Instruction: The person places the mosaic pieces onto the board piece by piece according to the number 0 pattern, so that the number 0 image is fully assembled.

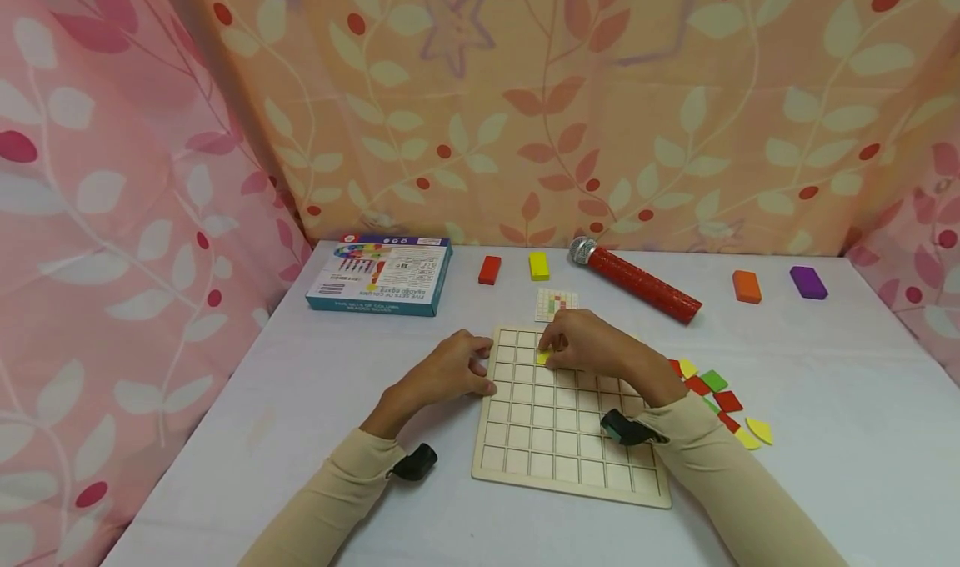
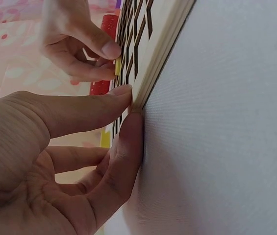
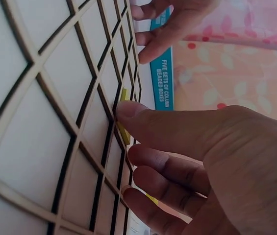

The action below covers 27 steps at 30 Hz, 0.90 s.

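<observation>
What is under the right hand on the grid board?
A yellow tile shows beneath the right hand on the grid board; the hand covers neighbouring cells, so anything there is hidden.

We see a white table (image 1: 825, 400) carrying a wooden grid board (image 1: 555, 442), a teal box (image 1: 381, 275), a red microphone (image 1: 637, 279), four coloured blocks (red, yellow, orange, purple), a pattern card (image 1: 556, 303) and loose tiles (image 1: 723, 404).

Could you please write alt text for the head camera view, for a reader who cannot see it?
A person's right hand presses a yellow tile into the top rows of a wooden grid board on a white table, while the left hand steadies the board's left edge. Loose coloured tiles lie right of the board; a boxed set and a red microphone lie behind.
</observation>
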Motion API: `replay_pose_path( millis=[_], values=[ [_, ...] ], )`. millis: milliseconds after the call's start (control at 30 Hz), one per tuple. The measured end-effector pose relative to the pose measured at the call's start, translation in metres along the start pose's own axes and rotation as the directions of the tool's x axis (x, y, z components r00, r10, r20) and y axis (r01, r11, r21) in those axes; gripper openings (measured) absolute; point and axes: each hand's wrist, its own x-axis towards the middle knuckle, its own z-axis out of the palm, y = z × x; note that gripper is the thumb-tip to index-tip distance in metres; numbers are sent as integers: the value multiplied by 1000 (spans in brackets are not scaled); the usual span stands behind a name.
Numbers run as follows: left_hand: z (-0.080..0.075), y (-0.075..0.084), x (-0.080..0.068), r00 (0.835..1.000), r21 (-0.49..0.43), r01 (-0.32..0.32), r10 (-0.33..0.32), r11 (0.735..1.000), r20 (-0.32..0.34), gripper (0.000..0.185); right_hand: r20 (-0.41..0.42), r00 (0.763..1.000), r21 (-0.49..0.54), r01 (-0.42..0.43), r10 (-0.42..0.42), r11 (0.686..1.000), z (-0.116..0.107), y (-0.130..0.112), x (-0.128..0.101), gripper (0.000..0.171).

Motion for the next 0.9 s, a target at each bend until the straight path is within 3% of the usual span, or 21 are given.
replay_pose_path(
  millis=[267, 500, 900],
  values=[
    [1, -1, -1, 1000, 12, 12, -12, 1000, -6, 75, -71, 997, 79, 8, -2, 997, -6, 9, -24, 28],
    [1, -2, -2, 1000, 16, 4, -4, 1000, -12, 74, -152, 978, 110, -126, 142, 986, -26, 34, -76, 32],
    [1, 0, -1, 1000, 5, 6, -6, 1000, -19, 75, -122, 922, 60, -363, 368, 930, -44, 89, -177, 42]
  ],
)
